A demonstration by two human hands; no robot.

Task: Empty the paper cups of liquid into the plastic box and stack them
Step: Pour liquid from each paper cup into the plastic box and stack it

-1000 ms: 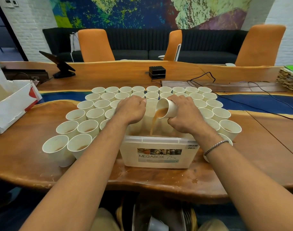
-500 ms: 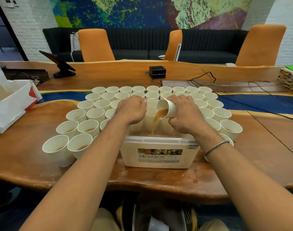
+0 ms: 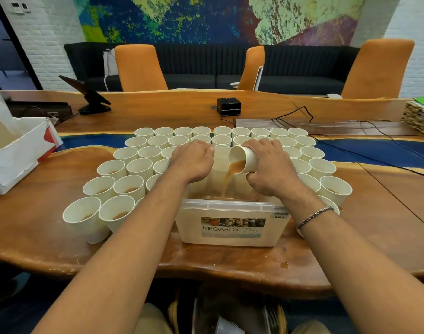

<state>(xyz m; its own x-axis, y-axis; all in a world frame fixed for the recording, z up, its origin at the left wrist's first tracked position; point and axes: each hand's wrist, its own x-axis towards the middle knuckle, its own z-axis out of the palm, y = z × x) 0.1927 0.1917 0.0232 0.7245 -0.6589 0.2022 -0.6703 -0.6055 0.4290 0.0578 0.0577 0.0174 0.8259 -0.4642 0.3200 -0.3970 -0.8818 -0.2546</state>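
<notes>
Your left forearm runs up from the lower left. Your left hand [image 3: 192, 162], knuckles up, curls its fingers round the stack of empty cups [image 3: 220, 165] at frame centre. Just right of it, the paper cup [image 3: 245, 158] lies tipped leftward, with brown liquid [image 3: 226, 182] streaming into the plastic box [image 3: 194, 227] below. Your right hand [image 3: 273, 168] grips that cup from above.

Right hand [image 3: 271, 167] pours liquid [image 3: 226, 183] from a paper cup [image 3: 245, 159] into the plastic box [image 3: 230, 229]; left hand [image 3: 194, 162] holds stacked cups [image 3: 221, 162]
</notes>
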